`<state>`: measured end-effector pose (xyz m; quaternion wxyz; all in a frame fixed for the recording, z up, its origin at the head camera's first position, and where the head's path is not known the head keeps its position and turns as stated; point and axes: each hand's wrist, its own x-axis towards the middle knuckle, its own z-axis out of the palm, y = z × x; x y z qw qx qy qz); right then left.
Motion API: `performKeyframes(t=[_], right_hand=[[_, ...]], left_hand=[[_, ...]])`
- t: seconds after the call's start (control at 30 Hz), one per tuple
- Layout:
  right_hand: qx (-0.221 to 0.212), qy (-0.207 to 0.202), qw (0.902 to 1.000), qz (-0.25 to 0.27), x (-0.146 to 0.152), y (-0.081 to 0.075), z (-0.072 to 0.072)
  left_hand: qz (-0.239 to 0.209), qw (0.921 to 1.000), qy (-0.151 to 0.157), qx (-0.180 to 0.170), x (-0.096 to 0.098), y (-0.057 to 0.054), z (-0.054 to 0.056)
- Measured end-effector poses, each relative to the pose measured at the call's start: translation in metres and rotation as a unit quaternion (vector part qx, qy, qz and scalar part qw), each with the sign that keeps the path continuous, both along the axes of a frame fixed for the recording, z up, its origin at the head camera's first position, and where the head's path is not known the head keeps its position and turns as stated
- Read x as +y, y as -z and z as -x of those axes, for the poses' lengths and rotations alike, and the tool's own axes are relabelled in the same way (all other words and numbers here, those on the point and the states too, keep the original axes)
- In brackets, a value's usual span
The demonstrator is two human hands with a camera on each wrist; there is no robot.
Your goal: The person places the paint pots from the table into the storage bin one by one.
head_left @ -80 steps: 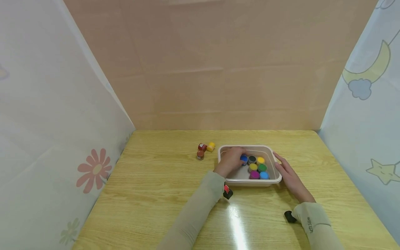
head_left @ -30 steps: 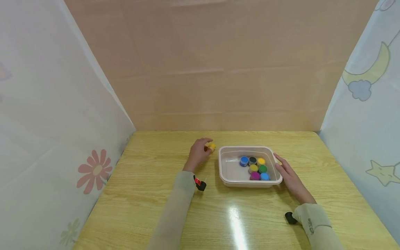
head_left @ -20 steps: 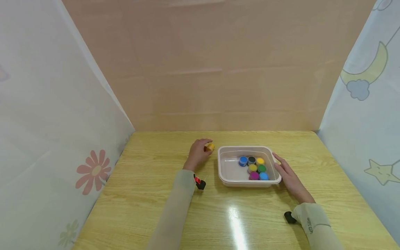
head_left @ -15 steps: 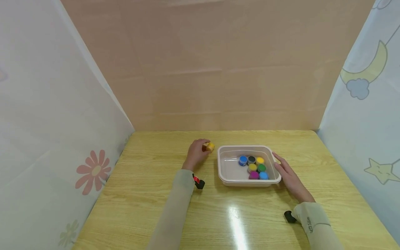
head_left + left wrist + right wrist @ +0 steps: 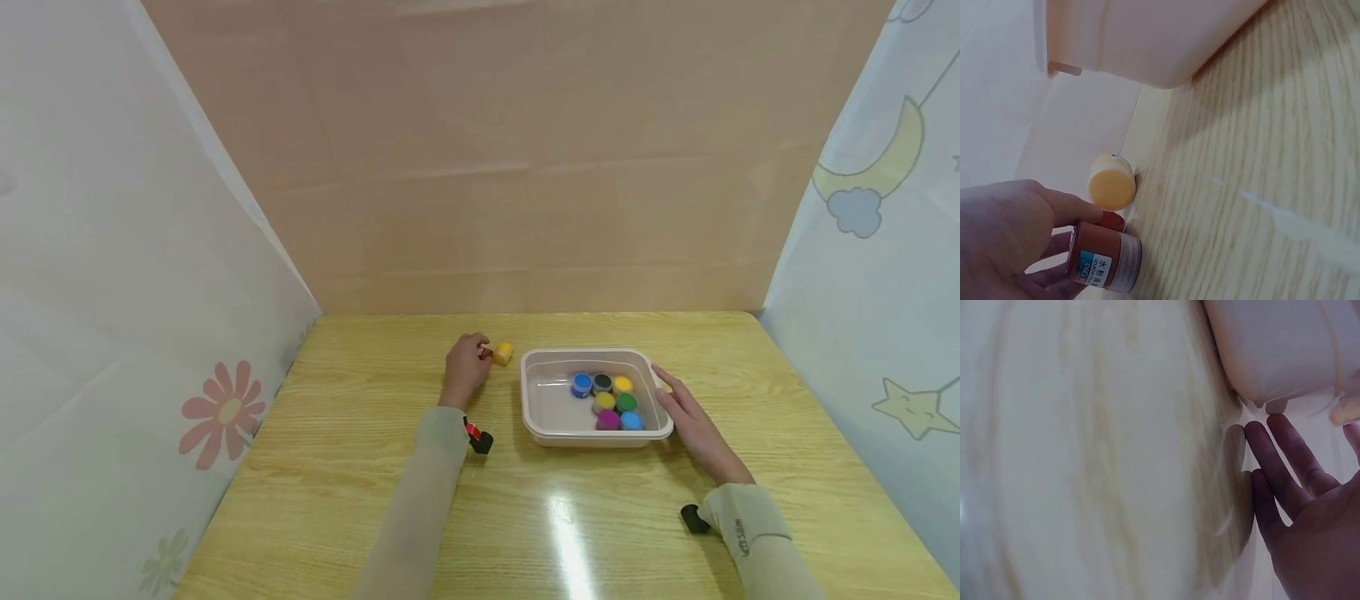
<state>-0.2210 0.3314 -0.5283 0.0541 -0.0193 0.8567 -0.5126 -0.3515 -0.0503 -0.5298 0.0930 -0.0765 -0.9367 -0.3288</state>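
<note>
At the left of the tray, my left hand (image 5: pixel 463 368) bends over small paint jars. In the left wrist view, its thumb reaches beside a brown paint jar (image 5: pixel 1100 257) with a label, and the other fingers lie partly behind it. A red paint jar (image 5: pixel 1112 220) shows at the thumb tip, mostly hidden; whether either jar is gripped is unclear. The yellow paint jar (image 5: pixel 502 353) lies just right of the fingertips. My right hand (image 5: pixel 697 425), fingers extended, rests against the right side of the pale plastic tray (image 5: pixel 551 435).
Inside the tray, several lidded jars stand grouped to the right: blue (image 5: pixel 581 384), black (image 5: pixel 602 382), green (image 5: pixel 626 402), magenta (image 5: pixel 608 419), light blue (image 5: pixel 632 420) and two yellow ones. Patterned sheets (image 5: pixel 228 408) flank the wooden table (image 5: pixel 360 433); a brown sheet (image 5: pixel 525 167) rises behind.
My left hand came out of the tray to the loose jars at its left. Lately it has drawn slightly left, away from the yellow jar. The right hand stays at the tray.
</note>
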Motion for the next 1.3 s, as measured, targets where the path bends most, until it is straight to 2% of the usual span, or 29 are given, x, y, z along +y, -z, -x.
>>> performKeyframes(t=[0.2, 0.37, 0.53, 0.67, 0.9, 1.07, 1.17, 1.23, 1.3], right_hand=[[-0.004, -0.001, 1.0000, 0.005, 0.000, 0.000, 0.000], [-0.007, 0.000, 1.0000, 0.001, -0.001, 0.001, 0.000], [-0.006, 0.001, 1.0000, -0.003, -0.001, 0.001, 0.000], [-0.009, 0.002, 1.0000, -0.003, 0.000, 0.001, 0.000], [0.000, 0.002, 0.9999, -0.011, 0.001, 0.003, 0.001], [-0.002, 0.002, 0.9999, -0.014, 0.001, 0.005, 0.003], [-0.005, -0.001, 1.0000, -0.006, 0.001, 0.005, 0.003], [-0.007, -0.001, 1.0000, -0.003, 0.000, 0.004, 0.002], [-0.008, -0.001, 1.0000, -0.002, 0.000, 0.003, 0.002]], left_hand=[[-0.021, 0.9996, -0.007, 0.017, -0.002, -0.001, -0.001], [-0.039, 0.9988, -0.009, 0.026, -0.004, -0.006, -0.003], [-0.084, 0.9960, -0.007, 0.030, -0.005, -0.018, -0.007], [-0.132, 0.9907, 0.008, 0.034, -0.002, -0.031, -0.010], [-0.217, 0.9749, 0.045, 0.024, 0.007, -0.046, -0.016], [-0.229, 0.9705, 0.074, 0.013, 0.011, -0.050, -0.021], [-0.244, 0.9651, 0.094, -0.003, 0.013, -0.053, -0.024], [-0.276, 0.9546, 0.110, -0.021, 0.014, -0.054, -0.026], [-0.319, 0.9387, 0.123, -0.042, 0.015, -0.054, -0.027]])
